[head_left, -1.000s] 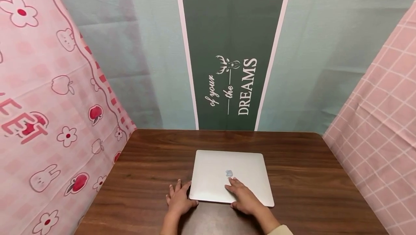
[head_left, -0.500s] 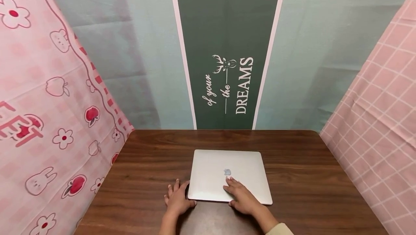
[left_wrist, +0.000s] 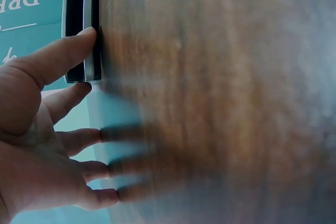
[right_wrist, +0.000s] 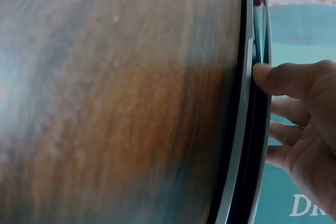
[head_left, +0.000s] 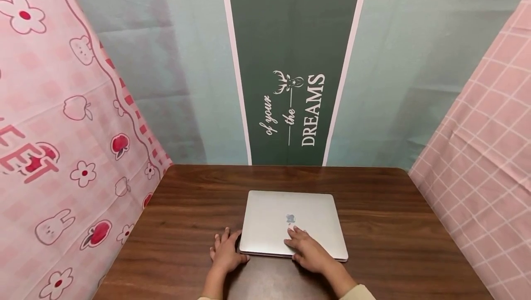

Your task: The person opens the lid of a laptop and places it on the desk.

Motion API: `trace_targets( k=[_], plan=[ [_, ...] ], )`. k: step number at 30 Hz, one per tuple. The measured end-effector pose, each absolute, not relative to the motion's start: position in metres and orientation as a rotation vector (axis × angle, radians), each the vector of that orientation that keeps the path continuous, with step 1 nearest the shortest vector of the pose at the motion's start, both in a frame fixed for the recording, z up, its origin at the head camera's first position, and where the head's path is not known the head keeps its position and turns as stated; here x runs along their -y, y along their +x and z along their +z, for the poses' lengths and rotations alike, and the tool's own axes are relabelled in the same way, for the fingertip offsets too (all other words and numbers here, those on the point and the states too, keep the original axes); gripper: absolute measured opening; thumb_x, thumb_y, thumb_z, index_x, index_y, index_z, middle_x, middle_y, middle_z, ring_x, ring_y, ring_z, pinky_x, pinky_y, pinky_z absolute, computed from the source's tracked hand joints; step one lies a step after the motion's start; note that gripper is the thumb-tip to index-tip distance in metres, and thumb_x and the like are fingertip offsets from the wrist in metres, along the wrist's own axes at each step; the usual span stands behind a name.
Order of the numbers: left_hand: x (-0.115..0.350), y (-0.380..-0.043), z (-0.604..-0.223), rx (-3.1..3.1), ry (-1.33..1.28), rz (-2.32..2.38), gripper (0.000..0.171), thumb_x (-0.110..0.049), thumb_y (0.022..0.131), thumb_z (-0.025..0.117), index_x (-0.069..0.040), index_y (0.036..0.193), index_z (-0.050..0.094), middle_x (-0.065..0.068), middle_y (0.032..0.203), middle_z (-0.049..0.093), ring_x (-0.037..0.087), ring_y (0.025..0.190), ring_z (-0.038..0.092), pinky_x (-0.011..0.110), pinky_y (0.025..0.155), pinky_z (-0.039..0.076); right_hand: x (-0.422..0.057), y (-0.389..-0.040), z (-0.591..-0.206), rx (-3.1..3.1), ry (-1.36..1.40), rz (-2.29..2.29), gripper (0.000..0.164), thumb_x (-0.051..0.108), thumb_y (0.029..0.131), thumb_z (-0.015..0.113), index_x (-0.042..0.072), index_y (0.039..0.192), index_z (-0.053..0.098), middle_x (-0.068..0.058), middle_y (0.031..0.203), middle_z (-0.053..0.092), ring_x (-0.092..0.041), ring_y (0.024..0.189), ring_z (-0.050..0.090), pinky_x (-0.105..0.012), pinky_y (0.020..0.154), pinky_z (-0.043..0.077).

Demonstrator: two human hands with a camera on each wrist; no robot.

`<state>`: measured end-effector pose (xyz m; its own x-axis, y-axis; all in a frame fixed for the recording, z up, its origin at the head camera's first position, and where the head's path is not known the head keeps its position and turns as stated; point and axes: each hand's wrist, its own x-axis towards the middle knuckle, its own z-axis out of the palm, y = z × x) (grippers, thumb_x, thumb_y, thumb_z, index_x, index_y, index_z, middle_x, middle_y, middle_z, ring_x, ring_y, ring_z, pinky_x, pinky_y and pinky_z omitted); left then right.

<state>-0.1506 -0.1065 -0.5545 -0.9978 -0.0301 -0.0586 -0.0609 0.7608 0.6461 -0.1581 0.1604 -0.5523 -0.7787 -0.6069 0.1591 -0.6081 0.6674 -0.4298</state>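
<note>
Lid barely cracked, right thumb in the gap; slip and slide were the risks

We had a silver laptop (head_left: 315,208) lying flat near the front of the wooden table (head_left: 186,203), between the two hands, its front edge toward the person. Its lid (head_left: 265,226) stood slightly raised, and the right wrist view showed a dark, narrow gap above the base (right_wrist: 240,124).

The right hand (head_left: 309,251) pinched the lid's front edge: right thumb (right_wrist: 289,78) tucked in at the gap, fingers laid over the top near the logo (head_left: 290,218). The left hand (head_left: 225,255) was spread and not gripping, left thumb (left_wrist: 68,56) against the front edge by the near left corner, index fingertip at the side, other fingers down on the table. The left wrist view was blurry over the tabletop, so we couldn't say how firmly it pressed.

Risks, as we judged them: that thumb had little purchase on a thin, smooth edge, so a slip could have dropped the lid onto the thumb tip. Fingers weighing on top could have pushed it down against the lift. With only the left hand bracing one corner, a stiff hinge might have lifted the base too, or swung the laptop round. Pulling from off-centre could have twisted the lid.
</note>
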Motion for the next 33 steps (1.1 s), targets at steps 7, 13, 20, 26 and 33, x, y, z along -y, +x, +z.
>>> trace_targets(
  k=[7, 13, 20, 26, 33],
  plan=[
    [0.106, -0.151, -0.554, -2.886, -0.084, 1.066, 0.070, -0.019, 0.055, 0.086, -0.011, 0.119, 0.061, 0.028, 0.137, 0.036, 0.058, 0.124, 0.019, 0.075, 0.087, 0.013, -0.157, -0.154, -0.547, 2.853, 1.103, 0.576, 0.040, -0.005, 0.067, 0.069, 0.000, 0.107, 0.067, -0.029, 0.118, 0.056, -0.044, 0.114, 0.049, -0.055, 0.088, 0.041],
    [0.104, -0.153, -0.554, -2.899, -0.069, 1.057, 0.070, -0.021, 0.054, 0.085, -0.011, 0.119, 0.061, 0.028, 0.137, 0.037, 0.058, 0.124, 0.020, 0.075, 0.087, 0.014, -0.162, -0.156, -0.547, 2.847, 1.084, 0.564, 0.042, -0.002, 0.062, 0.068, 0.003, 0.104, 0.069, -0.024, 0.116, 0.059, -0.040, 0.113, 0.051, -0.047, 0.092, 0.041],
    [0.104, -0.152, -0.554, -2.907, -0.059, 1.043, 0.069, -0.023, 0.055, 0.085, -0.011, 0.119, 0.061, 0.029, 0.137, 0.036, 0.058, 0.124, 0.019, 0.075, 0.088, 0.013, -0.173, -0.155, -0.555, 2.713, 1.122, 0.650, 0.043, 0.000, 0.063, 0.068, 0.003, 0.105, 0.069, -0.017, 0.115, 0.062, -0.034, 0.112, 0.053, -0.044, 0.090, 0.044],
    [0.105, -0.150, -0.555, -2.926, -0.086, 1.042, 0.070, -0.022, 0.056, 0.085, -0.008, 0.119, 0.060, 0.028, 0.137, 0.037, 0.056, 0.125, 0.020, 0.074, 0.089, 0.014, -0.178, -0.157, -0.564, 2.403, 1.233, 0.713, 0.033, -0.003, 0.063, 0.073, 0.006, 0.095, 0.072, -0.013, 0.106, 0.066, -0.029, 0.101, 0.061, -0.038, 0.083, 0.049],
    [0.107, -0.151, -0.552, -2.913, -0.081, 1.031, 0.071, -0.025, 0.057, 0.084, -0.009, 0.121, 0.059, 0.027, 0.138, 0.036, 0.055, 0.127, 0.018, 0.074, 0.090, 0.014, -0.176, -0.160, -0.561, 2.245, 1.279, 0.731, 0.033, -0.005, 0.059, 0.073, 0.007, 0.090, 0.072, -0.013, 0.101, 0.067, -0.029, 0.095, 0.063, -0.034, 0.081, 0.050]
  ],
)
